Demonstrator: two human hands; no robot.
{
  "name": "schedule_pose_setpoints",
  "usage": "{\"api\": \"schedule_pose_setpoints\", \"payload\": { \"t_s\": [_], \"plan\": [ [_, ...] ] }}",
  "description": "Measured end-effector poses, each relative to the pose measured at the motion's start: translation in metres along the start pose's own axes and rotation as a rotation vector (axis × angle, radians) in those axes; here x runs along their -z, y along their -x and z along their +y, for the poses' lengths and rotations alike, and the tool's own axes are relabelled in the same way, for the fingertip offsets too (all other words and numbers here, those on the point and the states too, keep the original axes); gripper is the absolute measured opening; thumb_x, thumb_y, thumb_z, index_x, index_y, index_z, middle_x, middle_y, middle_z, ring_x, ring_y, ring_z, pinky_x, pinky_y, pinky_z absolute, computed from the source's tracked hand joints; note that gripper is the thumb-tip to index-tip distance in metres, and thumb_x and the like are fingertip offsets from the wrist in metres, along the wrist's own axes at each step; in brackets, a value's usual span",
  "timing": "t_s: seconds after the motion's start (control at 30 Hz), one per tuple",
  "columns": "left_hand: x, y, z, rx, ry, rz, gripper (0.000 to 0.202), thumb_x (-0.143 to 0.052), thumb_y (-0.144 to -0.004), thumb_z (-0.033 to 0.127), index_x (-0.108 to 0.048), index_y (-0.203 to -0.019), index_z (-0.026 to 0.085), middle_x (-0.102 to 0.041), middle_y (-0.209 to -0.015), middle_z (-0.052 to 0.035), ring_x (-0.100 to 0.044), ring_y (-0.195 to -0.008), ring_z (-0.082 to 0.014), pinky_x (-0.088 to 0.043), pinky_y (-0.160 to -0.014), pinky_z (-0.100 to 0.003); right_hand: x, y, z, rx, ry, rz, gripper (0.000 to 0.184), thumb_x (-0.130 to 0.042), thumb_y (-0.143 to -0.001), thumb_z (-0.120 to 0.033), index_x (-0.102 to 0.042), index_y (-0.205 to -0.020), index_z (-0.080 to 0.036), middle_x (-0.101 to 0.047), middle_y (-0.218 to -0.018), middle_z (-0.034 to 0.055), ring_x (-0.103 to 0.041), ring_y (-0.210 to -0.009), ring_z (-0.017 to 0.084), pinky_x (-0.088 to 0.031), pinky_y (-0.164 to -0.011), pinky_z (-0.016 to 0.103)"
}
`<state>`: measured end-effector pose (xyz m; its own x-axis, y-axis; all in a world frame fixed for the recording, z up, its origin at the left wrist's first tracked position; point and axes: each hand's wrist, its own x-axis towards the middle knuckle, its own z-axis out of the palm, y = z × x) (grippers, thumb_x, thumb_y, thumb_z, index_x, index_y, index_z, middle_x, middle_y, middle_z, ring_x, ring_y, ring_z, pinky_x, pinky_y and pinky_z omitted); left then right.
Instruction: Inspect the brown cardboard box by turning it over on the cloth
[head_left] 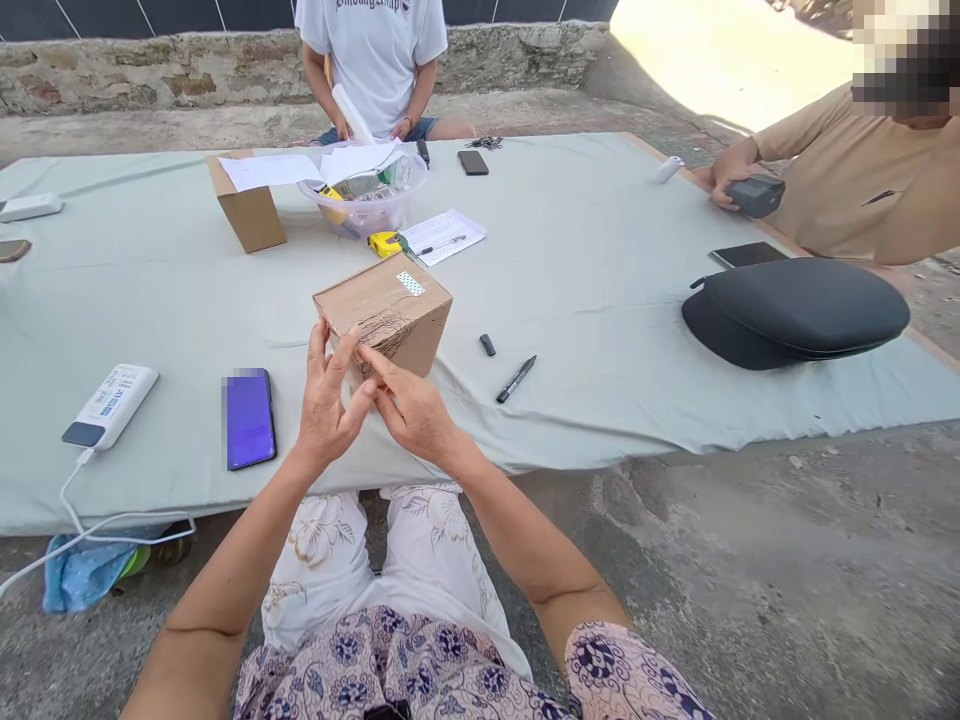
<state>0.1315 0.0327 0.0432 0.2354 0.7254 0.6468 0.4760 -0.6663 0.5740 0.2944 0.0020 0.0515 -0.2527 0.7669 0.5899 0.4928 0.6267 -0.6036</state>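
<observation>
A small brown cardboard box [386, 310] with a white label on top rests on the grey-green cloth [585, 270], tilted toward me. My left hand [326, 400] lies against its near face, fingers stretched up and apart. My right hand [409, 405] sits just beside it, index finger pointing at the box's near side, where clear tape wrinkles. Neither hand wraps round the box. A black marker [516, 379] and its cap [487, 345] lie to the right of the box.
A purple phone [249, 417] and a white power bank [111, 405] with a cable lie at left. A black case [795, 310] lies at right. At the back stand another box [249, 205], a clear bowl [367, 195], a yellow tape measure [386, 243], and two other people.
</observation>
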Motion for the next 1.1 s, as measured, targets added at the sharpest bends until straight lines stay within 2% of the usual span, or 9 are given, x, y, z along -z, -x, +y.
{"api": "schedule_pose_setpoints", "payload": {
  "t_s": [0.1, 0.23, 0.3, 0.4, 0.53, 0.67, 0.83, 0.97, 1.1],
  "plan": [
    [-0.002, -0.003, -0.001, -0.032, 0.001, 0.022, 0.053, -0.06, -0.095, 0.049, -0.054, -0.144, 0.029, -0.028, -0.167, -0.0123, -0.027, -0.157, -0.0325, -0.032, -0.126, -0.054, 0.005, -0.003, -0.001, -0.048, 0.025, -0.085, 0.053, -0.032, -0.104, -0.023, -0.034, -0.156, -0.026, -0.06, -0.15, 0.0062, -0.066, -0.128, 0.02, -0.06, -0.1, 0.037],
    [-0.001, -0.008, -0.007, 0.054, 0.047, 0.06, 0.036, -0.055, -0.099, 0.044, -0.065, -0.13, 0.028, -0.038, -0.162, -0.0112, -0.041, -0.151, -0.0283, -0.038, -0.124, -0.05, 0.017, -0.007, 0.003, -0.148, 0.078, -0.061, 0.049, -0.042, -0.1, -0.024, -0.048, -0.149, -0.03, -0.07, -0.137, 0.0033, -0.073, -0.111, 0.021, -0.061, -0.092, 0.036],
    [0.001, -0.009, -0.009, 0.085, 0.089, 0.053, 0.035, -0.054, -0.099, 0.045, -0.067, -0.127, 0.028, -0.038, -0.163, -0.0112, -0.044, -0.15, -0.029, -0.042, -0.121, -0.05, 0.025, -0.01, 0.011, -0.235, 0.092, 0.021, 0.049, -0.047, -0.098, -0.027, -0.051, -0.147, -0.029, -0.079, -0.113, 0.0031, -0.075, -0.092, 0.019, -0.061, -0.085, 0.033],
    [0.003, -0.01, -0.01, 0.121, 0.142, 0.046, 0.034, -0.055, -0.098, 0.047, -0.069, -0.123, 0.027, -0.038, -0.163, -0.0116, -0.046, -0.148, -0.0307, -0.048, -0.116, -0.051, 0.039, -0.013, 0.026, -0.38, 0.115, 0.206, 0.048, -0.051, -0.096, -0.033, -0.053, -0.145, -0.028, -0.077, -0.084, -0.0001, -0.07, -0.072, 0.017, -0.059, -0.078, 0.031],
    [0.003, -0.01, -0.009, 0.163, 0.238, 0.066, 0.031, -0.059, -0.096, 0.047, -0.071, -0.116, 0.026, -0.04, -0.161, -0.0124, -0.048, -0.146, -0.0319, -0.057, -0.106, -0.047, 0.052, -0.014, 0.045, -0.462, 0.087, 0.386, 0.04, -0.051, -0.097, -0.045, -0.064, -0.131, -0.028, -0.073, -0.078, -0.0005, -0.067, -0.071, 0.017, -0.058, -0.078, 0.033],
    [0.005, -0.01, -0.01, 0.167, 0.303, 0.076, 0.03, -0.062, -0.095, 0.047, -0.072, -0.113, 0.025, -0.041, -0.16, -0.0129, -0.048, -0.146, -0.0325, -0.059, -0.103, -0.047, 0.051, -0.009, 0.054, -0.449, 0.012, 0.397, 0.046, -0.048, -0.096, -0.059, -0.07, -0.113, -0.023, -0.075, -0.092, 0.0046, -0.067, -0.079, 0.017, -0.058, -0.073, 0.033],
    [0.008, -0.01, -0.015, 0.163, 0.313, 0.066, 0.031, -0.064, -0.093, 0.048, -0.072, -0.111, 0.024, -0.042, -0.159, -0.0132, -0.05, -0.144, -0.0325, -0.058, -0.105, -0.048, 0.046, -0.006, 0.049, -0.441, 0.067, 0.419, 0.049, -0.046, -0.096, -0.06, -0.066, -0.118, -0.022, -0.071, -0.111, 0.0111, -0.067, -0.092, 0.02, -0.058, -0.075, 0.035],
    [0.0, -0.007, -0.008, 0.12, 0.249, 0.082, 0.029, -0.061, -0.095, 0.046, -0.073, -0.111, 0.025, -0.042, -0.159, -0.0119, -0.049, -0.146, -0.0314, -0.05, -0.114, -0.053, 0.039, -0.016, 0.033, -0.343, 0.124, 0.444, 0.058, -0.05, -0.095, -0.059, -0.045, -0.144, -0.027, -0.058, -0.139, 0.0142, -0.059, -0.126, 0.027, -0.057, -0.096, 0.046],
    [-0.008, 0.01, 0.016, 0.03, 0.072, 0.164, 0.025, -0.061, -0.096, 0.041, -0.074, -0.111, 0.025, -0.044, -0.155, -0.0112, -0.048, -0.145, -0.0301, -0.051, -0.113, -0.05, 0.031, -0.026, 0.027, -0.276, 0.179, 0.402, 0.074, -0.055, -0.092, -0.058, -0.03, -0.154, -0.027, -0.046, -0.152, 0.0165, -0.043, -0.144, 0.031, -0.042, -0.117, 0.059]
  ]
}}
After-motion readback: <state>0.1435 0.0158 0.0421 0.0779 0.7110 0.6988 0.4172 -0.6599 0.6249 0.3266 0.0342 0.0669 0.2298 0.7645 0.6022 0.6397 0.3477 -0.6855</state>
